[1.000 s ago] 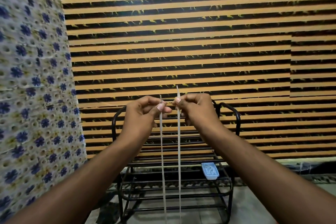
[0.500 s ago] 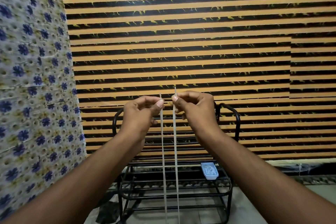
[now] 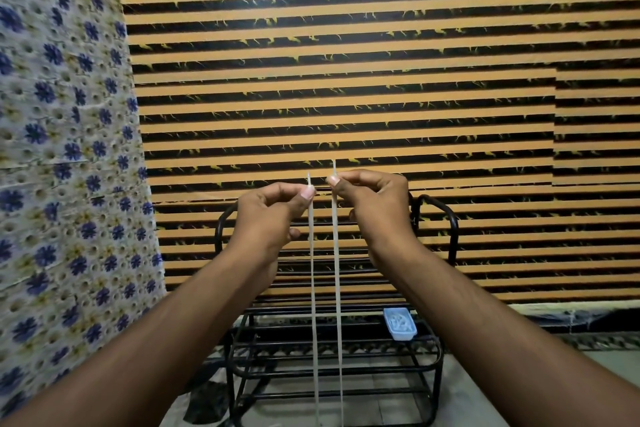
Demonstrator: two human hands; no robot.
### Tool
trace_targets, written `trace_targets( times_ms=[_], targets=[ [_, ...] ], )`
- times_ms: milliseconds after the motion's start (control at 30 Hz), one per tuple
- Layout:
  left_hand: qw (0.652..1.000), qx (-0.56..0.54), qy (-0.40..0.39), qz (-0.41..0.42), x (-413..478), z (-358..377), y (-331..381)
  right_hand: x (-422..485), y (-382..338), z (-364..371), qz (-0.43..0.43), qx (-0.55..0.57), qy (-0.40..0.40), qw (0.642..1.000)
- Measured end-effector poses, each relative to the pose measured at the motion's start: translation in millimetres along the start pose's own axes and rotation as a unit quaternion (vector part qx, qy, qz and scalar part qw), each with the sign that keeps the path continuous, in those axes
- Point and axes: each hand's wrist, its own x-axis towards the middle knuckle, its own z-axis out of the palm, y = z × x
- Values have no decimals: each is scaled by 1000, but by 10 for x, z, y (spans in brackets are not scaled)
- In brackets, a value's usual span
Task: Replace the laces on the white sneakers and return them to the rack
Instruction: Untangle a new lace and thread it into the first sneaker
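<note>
Sneakers are not in view; only the black metal rack (image 3: 433, 291) is seen against the striped wall (image 3: 346, 62), its tiers carrying nothing but a small pale tray (image 3: 400, 323) on the right side of one shelf. A flowered cloth (image 3: 65, 149) hangs at the left. Both arms are raised in front of the rack. The left hand (image 3: 268, 218) is pinched on the left lace strand (image 3: 314, 305) just below its tip, thumb against forefinger; the right hand (image 3: 372, 204) is pinched likewise on the right lace strand (image 3: 337, 288). Both strands hang straight and taut, close together but apart, down past the bottom edge, presumably to a shoe held low. The right tip is held slightly higher, so uneven ends are likely if tension is set now. Grip is taken by fingertips only on thin flat lace, so a slip under pull is judged probable, and a strand could drop back through an eyelet. Twisting of the flat strands could go unnoticed, since the eyelets lie out of view.
</note>
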Motion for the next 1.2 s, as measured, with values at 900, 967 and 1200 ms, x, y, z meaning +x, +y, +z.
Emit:
trace_targets(
  times_ms=[900,967,1200],
  targets=[
    [989,63,-112,-74,-164,-298,-730,-435,846,-271,34,-132,-25,990],
    [984,98,-118,-94,-237,-311,-966,-551,1089,-314,49,-153,-33,986],
    [957,159,-133,-202,-536,-432,-2090,-1028,2016,-471,132,-196,-72,969]
  ],
)
